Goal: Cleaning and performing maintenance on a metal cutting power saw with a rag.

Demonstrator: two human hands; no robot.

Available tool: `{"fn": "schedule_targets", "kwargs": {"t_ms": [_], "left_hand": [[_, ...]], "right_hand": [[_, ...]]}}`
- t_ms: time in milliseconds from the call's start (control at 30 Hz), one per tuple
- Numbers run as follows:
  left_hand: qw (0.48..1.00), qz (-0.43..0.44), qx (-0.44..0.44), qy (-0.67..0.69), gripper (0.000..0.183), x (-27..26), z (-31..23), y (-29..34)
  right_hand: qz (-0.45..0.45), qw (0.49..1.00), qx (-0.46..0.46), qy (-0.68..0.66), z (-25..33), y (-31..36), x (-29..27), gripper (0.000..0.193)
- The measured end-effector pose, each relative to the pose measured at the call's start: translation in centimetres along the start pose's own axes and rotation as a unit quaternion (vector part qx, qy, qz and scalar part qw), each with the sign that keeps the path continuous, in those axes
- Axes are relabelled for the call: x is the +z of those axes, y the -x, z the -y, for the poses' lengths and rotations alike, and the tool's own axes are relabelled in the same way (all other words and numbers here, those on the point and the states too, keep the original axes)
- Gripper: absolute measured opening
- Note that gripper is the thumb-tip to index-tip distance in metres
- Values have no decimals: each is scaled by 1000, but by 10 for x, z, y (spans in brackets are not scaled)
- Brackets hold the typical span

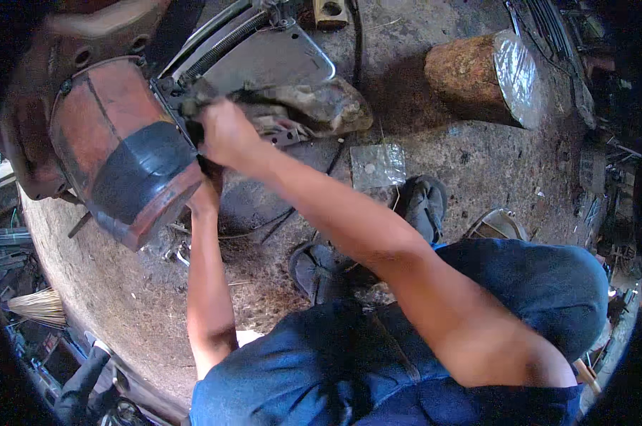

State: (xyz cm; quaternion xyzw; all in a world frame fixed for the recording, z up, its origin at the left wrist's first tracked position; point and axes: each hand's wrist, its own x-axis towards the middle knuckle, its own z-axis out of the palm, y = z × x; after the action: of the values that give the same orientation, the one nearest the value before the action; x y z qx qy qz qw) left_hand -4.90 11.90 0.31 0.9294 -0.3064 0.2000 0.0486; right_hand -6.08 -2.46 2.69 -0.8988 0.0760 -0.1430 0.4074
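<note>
A large round housing (115,113), worn red with a black patch, stands at the upper left, fixed to a bigger machine body. My right hand (226,133) is closed in a fist at the right rim of this housing; whatever it grips is hidden. Just below it, my left hand (206,193) reaches up against the housing's lower right edge. Its fingers are out of sight behind the housing and my right hand. A dirty, crumpled cloth (317,106) lies right beyond my right hand. Behind that is a metal plate (271,60) with a coil spring (225,48) alongside.
A rusty brown cylindrical block (466,77) with a shiny end lies at the upper right. Nearer me is a clear plastic bag (378,165) on the stained floor (477,167). A straw broom (38,307) is at the left edge, another person's leg (83,380) lower left.
</note>
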Motion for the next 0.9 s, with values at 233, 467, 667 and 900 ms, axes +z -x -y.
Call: {"fn": "schedule_targets", "kwargs": {"t_ms": [233,467,667,900], "left_hand": [[999,-42,-31,2,20,-11,-19,-5],[992,-35,-6,123,51,-9,-5,5],[999,-14,21,44,47,-9,-18,-8],[992,-30,114,-47,51,-11,-10,-6]], "right_hand": [[-306,947,-66,-69,-78,-24,-89,39],[-42,998,35,-8,-29,28,-46,39],[-262,961,62,56,-61,12,-105,30],[-273,959,62,42,-41,1,-60,28]]}}
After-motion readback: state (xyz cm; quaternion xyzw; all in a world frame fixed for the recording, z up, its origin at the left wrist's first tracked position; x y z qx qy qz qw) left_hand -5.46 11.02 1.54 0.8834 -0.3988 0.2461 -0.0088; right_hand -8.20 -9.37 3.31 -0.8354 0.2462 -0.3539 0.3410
